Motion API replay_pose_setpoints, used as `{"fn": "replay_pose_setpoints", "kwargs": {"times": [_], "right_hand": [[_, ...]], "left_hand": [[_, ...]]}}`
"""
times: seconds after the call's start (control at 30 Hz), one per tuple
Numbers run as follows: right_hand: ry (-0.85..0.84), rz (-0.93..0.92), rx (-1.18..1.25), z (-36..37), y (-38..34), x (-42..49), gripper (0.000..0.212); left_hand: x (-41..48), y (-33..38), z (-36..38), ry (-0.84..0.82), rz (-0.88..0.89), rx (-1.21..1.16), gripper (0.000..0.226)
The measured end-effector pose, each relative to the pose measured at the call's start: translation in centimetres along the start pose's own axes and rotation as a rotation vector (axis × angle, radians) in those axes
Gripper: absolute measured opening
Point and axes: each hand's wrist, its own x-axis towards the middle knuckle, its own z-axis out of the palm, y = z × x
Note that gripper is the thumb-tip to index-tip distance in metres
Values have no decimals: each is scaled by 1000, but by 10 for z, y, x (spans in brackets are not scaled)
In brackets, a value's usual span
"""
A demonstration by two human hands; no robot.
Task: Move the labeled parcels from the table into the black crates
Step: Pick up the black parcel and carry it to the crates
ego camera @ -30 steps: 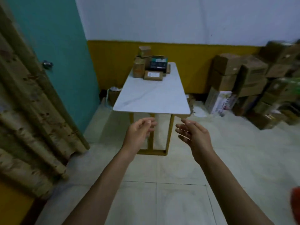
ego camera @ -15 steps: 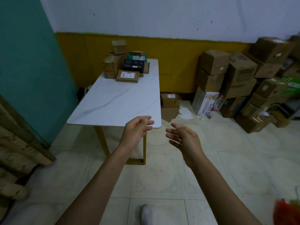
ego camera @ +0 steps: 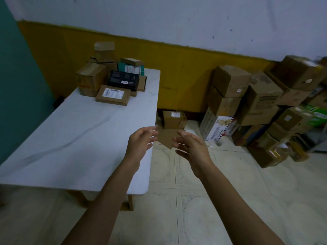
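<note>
White table (ego camera: 79, 138) nearer than before | left hand (ego camera: 139, 144) grip loose, empty | right hand (ego camera: 191, 149) likewise | parcels (ego camera: 113, 94) untouched

I saw a white, grey-veined table (ego camera: 79, 138) standing on a floor (ego camera: 230, 200) of cream tiles. Behind the table the white wall (ego camera: 177, 18) ran above a mustard-yellow band (ego camera: 185, 68). Left of the table stood a teal wall (ego camera: 17, 85). Right of the table, cardboard cartons (ego camera: 261, 99) were stacked against the wall. The light was dim.
</note>
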Motion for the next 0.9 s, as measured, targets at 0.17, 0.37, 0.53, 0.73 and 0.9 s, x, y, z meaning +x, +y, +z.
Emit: {"fn": "replay_pose_setpoints", "kwargs": {"times": [0.17,0.37,0.53,0.73,0.9], "right_hand": [[-61,86,44,-5,-3,98,17],[-212,166,57,-10,-24,244,19],[-349,215,8,-25,-52,355,21],[-441,264,-14,-19,-77,453,17],[-491,329,-48,17,-77,517,19]], "left_hand": [[83,-4,27,70,-68,23,20],[192,-5,64,218,-89,-81,40],[273,4,105,422,-140,-186,27],[347,15,130,531,-144,-182,25],[407,10,113,650,-152,-169,25]]}}
